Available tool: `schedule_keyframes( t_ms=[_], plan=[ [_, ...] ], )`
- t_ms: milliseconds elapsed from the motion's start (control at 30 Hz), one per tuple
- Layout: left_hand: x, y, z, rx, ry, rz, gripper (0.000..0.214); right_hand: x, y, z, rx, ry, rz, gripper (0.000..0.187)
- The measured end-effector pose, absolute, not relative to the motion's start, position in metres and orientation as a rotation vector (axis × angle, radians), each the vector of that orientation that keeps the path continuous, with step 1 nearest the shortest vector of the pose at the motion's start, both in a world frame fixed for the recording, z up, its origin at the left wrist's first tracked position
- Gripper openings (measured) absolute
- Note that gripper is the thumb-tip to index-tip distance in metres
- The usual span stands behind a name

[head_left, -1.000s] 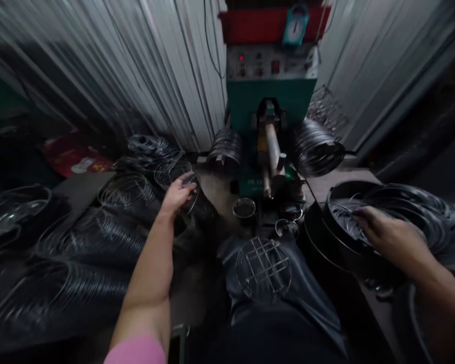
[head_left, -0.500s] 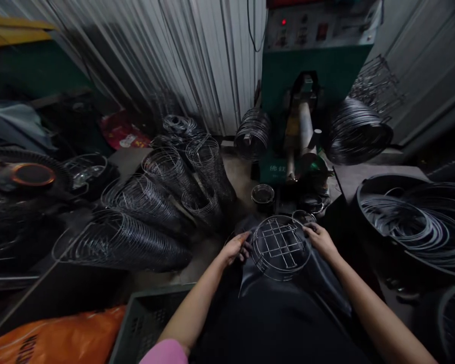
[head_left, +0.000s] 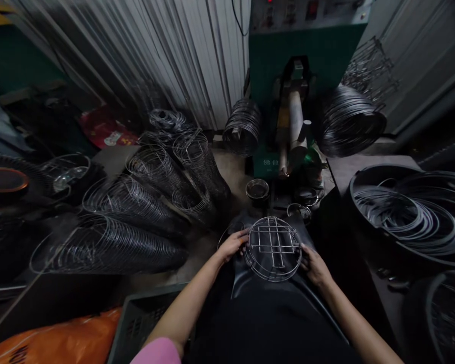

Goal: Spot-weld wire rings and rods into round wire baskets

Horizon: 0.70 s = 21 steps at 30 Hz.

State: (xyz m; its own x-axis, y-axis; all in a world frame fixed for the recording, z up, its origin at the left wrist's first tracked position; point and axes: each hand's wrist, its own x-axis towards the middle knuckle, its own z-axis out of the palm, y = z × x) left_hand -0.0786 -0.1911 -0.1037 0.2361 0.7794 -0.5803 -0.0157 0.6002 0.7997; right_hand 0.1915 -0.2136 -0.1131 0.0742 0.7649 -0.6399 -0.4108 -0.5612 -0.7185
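Note:
A round wire rack (head_left: 273, 248), with crossed bars inside its rings, is held low over the dark apron (head_left: 265, 323). On the rack's left rim my left hand (head_left: 232, 245) is closed, thumb and fingers gripping the wire. My right hand (head_left: 315, 265) pinches the opposite rim, its lower fingers curled and partly in shadow. Just beyond the rack stands the green spot-welding machine (head_left: 303, 45), with a thick metal arm (head_left: 296, 119) pointing toward me. A small round dish (head_left: 257, 189) sits below the machine.
Stacks of wire rings (head_left: 136, 247) lean at the left. Wire coils (head_left: 242, 126) hang beside the machine. A large black tub (head_left: 354, 194) with loose rings is at the right. A green crate (head_left: 127, 303) and an orange bag (head_left: 60, 338) lie at the lower left.
The wire rack has turned, so its bars now run nearly straight toward me. My right hand has moved lower along the rim. The whole view has shifted slightly.

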Motion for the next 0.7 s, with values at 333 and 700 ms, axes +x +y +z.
schedule_keyframes(
  t_ms=[333,700],
  plan=[
    [-0.072,-0.194,-0.097,0.951,1.383,0.584,0.054,0.2,-0.203,-0.111,-1.405,-0.455,1.661,0.038],
    [-0.076,-0.191,-0.105,1.034,1.322,0.503,0.059,0.2,-0.202,-0.12,-1.523,-0.738,1.517,0.042]
  ],
)
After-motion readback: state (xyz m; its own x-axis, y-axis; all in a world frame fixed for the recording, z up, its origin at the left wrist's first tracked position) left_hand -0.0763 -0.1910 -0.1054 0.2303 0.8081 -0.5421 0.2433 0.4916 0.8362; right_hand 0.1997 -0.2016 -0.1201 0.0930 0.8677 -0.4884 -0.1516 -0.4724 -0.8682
